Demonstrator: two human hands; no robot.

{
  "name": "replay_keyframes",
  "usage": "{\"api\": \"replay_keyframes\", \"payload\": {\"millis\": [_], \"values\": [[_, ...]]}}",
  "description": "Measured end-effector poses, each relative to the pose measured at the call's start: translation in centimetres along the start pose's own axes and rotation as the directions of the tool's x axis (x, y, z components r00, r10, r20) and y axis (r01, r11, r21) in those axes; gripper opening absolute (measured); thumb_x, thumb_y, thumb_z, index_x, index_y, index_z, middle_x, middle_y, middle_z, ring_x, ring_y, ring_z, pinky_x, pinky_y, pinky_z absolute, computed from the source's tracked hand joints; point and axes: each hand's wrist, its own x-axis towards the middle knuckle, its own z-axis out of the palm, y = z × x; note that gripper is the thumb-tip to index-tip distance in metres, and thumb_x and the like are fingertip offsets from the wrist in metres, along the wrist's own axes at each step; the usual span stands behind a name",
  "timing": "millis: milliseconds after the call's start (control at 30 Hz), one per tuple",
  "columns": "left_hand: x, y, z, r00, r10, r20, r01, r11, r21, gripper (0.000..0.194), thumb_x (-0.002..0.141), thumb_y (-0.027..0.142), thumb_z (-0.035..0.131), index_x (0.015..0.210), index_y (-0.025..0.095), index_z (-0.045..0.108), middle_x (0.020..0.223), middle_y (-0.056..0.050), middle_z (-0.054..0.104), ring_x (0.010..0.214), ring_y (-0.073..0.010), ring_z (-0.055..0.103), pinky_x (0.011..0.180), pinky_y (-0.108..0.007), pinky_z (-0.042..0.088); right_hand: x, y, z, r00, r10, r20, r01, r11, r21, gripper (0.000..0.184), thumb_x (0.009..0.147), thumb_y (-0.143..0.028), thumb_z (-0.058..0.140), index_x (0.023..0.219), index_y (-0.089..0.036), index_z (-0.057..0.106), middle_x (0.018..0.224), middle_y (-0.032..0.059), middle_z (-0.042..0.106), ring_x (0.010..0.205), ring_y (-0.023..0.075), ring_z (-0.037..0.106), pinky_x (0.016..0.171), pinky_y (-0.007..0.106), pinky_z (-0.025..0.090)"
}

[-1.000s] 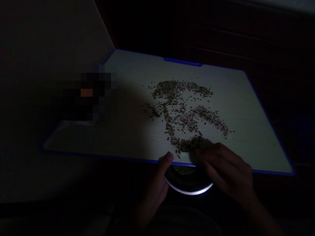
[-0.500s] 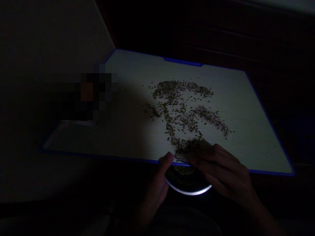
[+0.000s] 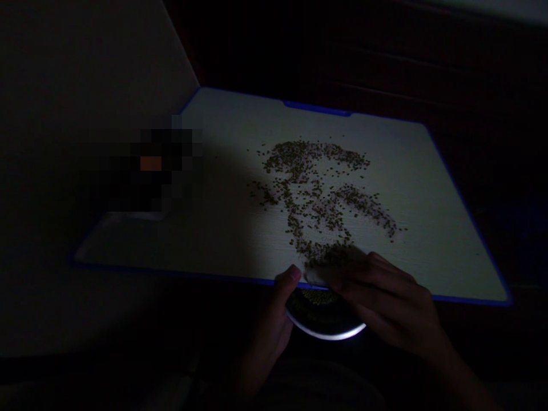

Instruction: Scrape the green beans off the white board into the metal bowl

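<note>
Here, the right hand (image 3: 389, 302) sits half-open, its fingers cupped over a small heap of green seeds (image 3: 329, 260) at the near edge of a blue-rimmed white cutting board (image 3: 428, 228). The left hand (image 3: 274, 325) has its thumb at that edge, above a shallow bowl (image 3: 325, 334) holding more seeds; the dark hides whether it grips anything. Further seeds lie in loose, curving bands across the board.

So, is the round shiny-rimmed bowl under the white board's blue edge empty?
Not empty: the round shiny-rimmed bowl holds a layer of small greenish seeds.
</note>
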Motion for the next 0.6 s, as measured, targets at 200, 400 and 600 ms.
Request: {"api": "replay_keyframes", "payload": {"millis": [200,400,600], "values": [[-0.06,-0.13,-0.56,0.998,-0.006,-0.066,0.006,1.0,0.0,0.041,0.081,0.043,0.096,0.114,0.022,0.086,0.133,-0.01,0.086,0.144,-0.0403,0.068,0.126,-0.057,0.047,0.16,-0.24,-0.4,1.0,-0.003,-0.007,0.003,1.0,-0.019,0.02,0.104,-0.012,0.062,0.117,-0.017,0.077,0.098,0.0099,0.084,0.087,0.0211,0.079,0.077,0.037,0.065],[-0.09,-0.02,-0.33,0.996,0.016,-0.091,-0.017,1.0,-0.008,0.043,0.081,0.04,0.097,0.116,0.021,0.084,0.139,-0.012,0.083,0.15,-0.0424,0.062,0.13,-0.056,0.043,-0.22,-0.65,0.05,0.958,0.174,-0.226,-0.192,0.98,-0.06,0.03,0.096,-0.004,0.07,0.119,-0.023,0.077,0.098,0.0063,0.084,0.079,0.0204,0.079,0.067,0.034,0.064],[-0.09,-0.21,-0.94,0.992,0.04,-0.117,-0.04,0.999,0.002,0.051,0.085,0.038,0.093,0.133,0.027,0.08,0.138,-0.01,0.084,0.152,-0.042,0.06,0.13,-0.059,0.043,-0.28,-0.65,0.42,0.845,0.376,-0.38,-0.454,0.88,-0.139,0.018,0.1,-0.014,0.075,0.114,-0.025,0.078,0.101,0.0041,0.085,0.086,0.0194,0.08,0.076,0.032,0.066]]}}
